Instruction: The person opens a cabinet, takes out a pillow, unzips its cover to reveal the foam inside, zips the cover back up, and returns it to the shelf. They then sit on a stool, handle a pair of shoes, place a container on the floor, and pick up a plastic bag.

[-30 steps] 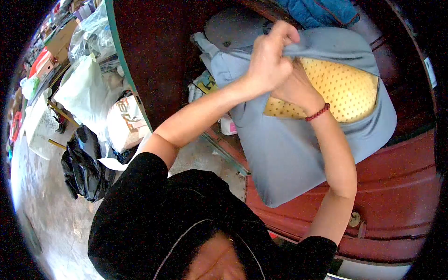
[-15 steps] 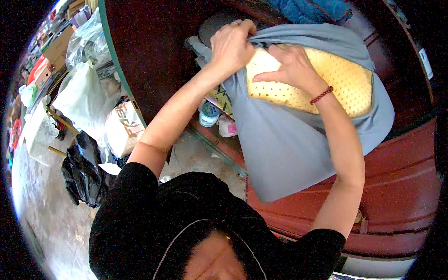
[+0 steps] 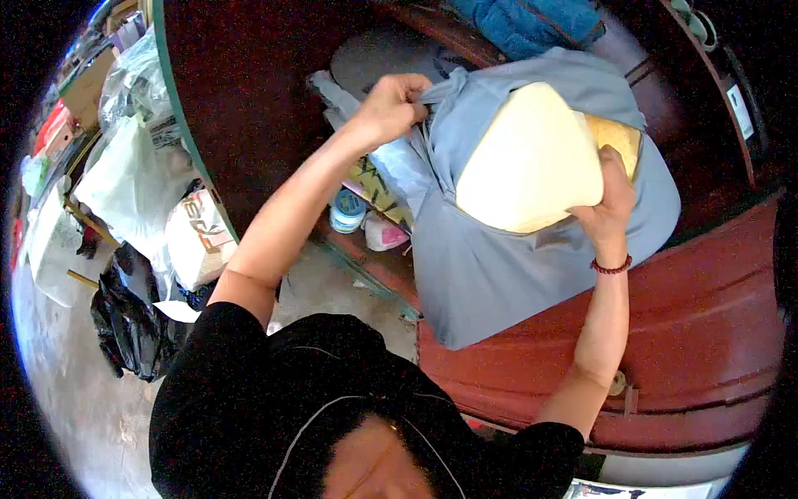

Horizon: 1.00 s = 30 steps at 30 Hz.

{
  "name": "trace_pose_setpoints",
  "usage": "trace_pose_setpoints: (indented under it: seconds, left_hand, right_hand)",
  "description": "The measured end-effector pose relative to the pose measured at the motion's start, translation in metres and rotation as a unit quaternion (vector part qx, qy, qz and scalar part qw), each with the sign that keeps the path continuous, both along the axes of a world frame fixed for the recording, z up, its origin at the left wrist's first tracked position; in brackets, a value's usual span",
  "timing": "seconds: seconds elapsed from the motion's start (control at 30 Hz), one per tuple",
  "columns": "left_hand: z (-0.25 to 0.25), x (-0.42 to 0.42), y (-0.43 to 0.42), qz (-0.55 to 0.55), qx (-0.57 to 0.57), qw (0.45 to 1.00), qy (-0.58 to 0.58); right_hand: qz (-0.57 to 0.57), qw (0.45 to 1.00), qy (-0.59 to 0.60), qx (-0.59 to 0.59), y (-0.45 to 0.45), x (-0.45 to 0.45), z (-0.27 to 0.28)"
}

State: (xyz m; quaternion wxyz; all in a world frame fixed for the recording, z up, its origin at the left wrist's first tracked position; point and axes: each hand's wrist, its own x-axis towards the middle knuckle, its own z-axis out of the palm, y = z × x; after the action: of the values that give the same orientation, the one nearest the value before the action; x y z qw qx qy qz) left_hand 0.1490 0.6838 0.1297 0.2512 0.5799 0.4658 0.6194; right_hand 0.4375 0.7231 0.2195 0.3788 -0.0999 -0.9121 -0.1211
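A grey fabric cover (image 3: 515,287) lies spread over the dark red wooden surface, with its opening facing up. Inside the opening sits a pale yellow foam pillow (image 3: 524,166), one part folded up so a smooth face shows. A deeper yellow part of it shows at the right. My left hand (image 3: 395,108) pinches the gathered edge of the cover at the upper left. My right hand (image 3: 611,200), with a red bead bracelet (image 3: 611,266) at the wrist, grips the right edge of the folded foam, thumb on the near side.
A blue-lidded jar (image 3: 347,211) and a pink-and-white packet (image 3: 385,232) stand left of the cover. Blue cloth (image 3: 528,29) lies at the top. Plastic bags (image 3: 133,179), a printed carton (image 3: 198,233) and a black bag (image 3: 137,312) crowd the floor at left.
My right hand has moved from lying on the perforated foam to gripping its right edge, and the foam is now folded over. My left hand still holds the cover's edge.
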Motion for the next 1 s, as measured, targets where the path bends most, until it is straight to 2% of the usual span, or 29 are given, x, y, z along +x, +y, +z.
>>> trace_pose_setpoints:
  seconds: [0.03, 0.07, 0.13, 0.17, 0.2, 0.27, 0.3, 0.37, 0.4, 0.43, 0.47, 0.53, 0.7, 0.83, 0.93, 1.0]
  left_hand:
    - [0.008, 0.005, -0.009, -0.014, 0.002, 1.000, -0.011]
    - [0.010, 0.010, -0.013, -0.020, 0.002, 1.000, -0.014]
    - [0.014, 0.018, -0.017, -0.107, 0.025, 0.988, -0.113]
    - [0.010, 0.020, -0.016, -0.208, 0.000, 0.966, -0.157]
    - [0.015, 0.024, -0.027, -0.240, -0.004, 0.962, -0.129]
    - [0.017, 0.027, -0.040, -0.297, -0.018, 0.928, -0.222]
    - [0.016, 0.025, -0.041, -0.301, -0.016, 0.928, -0.219]
    - [0.008, 0.018, -0.041, -0.397, -0.068, 0.844, -0.353]
    - [0.007, 0.017, -0.041, -0.399, -0.065, 0.845, -0.351]
    - [0.005, 0.019, -0.041, -0.306, -0.051, 0.925, -0.219]
    - [0.003, 0.019, -0.041, -0.202, -0.038, 0.975, -0.082]
    - [0.004, 0.019, -0.040, -0.209, -0.052, 0.972, -0.094]
    - [-0.005, 0.024, -0.028, -0.250, -0.141, 0.926, -0.246]
    - [-0.011, 0.034, -0.021, -0.297, -0.161, 0.902, -0.269]
    - [-0.017, 0.043, -0.008, -0.259, -0.187, 0.907, -0.273]
    - [-0.013, 0.048, -0.006, -0.321, -0.184, 0.878, -0.303]
  right_hand:
    - [-0.003, 0.999, 0.048, -0.026, -0.001, 0.003, -0.003]
    - [-0.009, 0.999, 0.045, -0.025, 0.000, 0.004, -0.004]
    - [0.038, 0.997, 0.066, 0.007, 0.002, 0.001, -0.003]
    - [0.004, 0.999, 0.044, -0.008, -0.004, -0.004, -0.002]
    - [0.003, 0.999, 0.045, -0.004, -0.008, -0.012, -0.002]
    - [0.042, 0.998, -0.008, 0.046, -0.014, -0.024, -0.004]
    - [0.038, 0.998, -0.006, 0.050, -0.014, -0.027, -0.006]
    - [0.063, 0.995, -0.051, 0.054, -0.011, -0.033, -0.015]
    - [0.062, 0.995, -0.051, 0.057, -0.011, -0.036, -0.016]
    - [0.061, 0.994, -0.066, 0.061, -0.012, -0.039, -0.018]
    - [0.060, 0.993, -0.081, 0.063, -0.012, -0.042, -0.022]
    - [0.065, 0.991, -0.098, 0.062, -0.012, -0.049, -0.026]
    - [0.042, 0.989, -0.122, 0.075, -0.014, -0.045, -0.032]
    - [0.031, 0.989, -0.123, 0.073, -0.014, -0.036, -0.036]
    - [0.026, 0.992, -0.109, 0.062, -0.014, -0.027, -0.036]
    - [0.018, 0.990, -0.113, 0.083, -0.013, -0.020, -0.035]
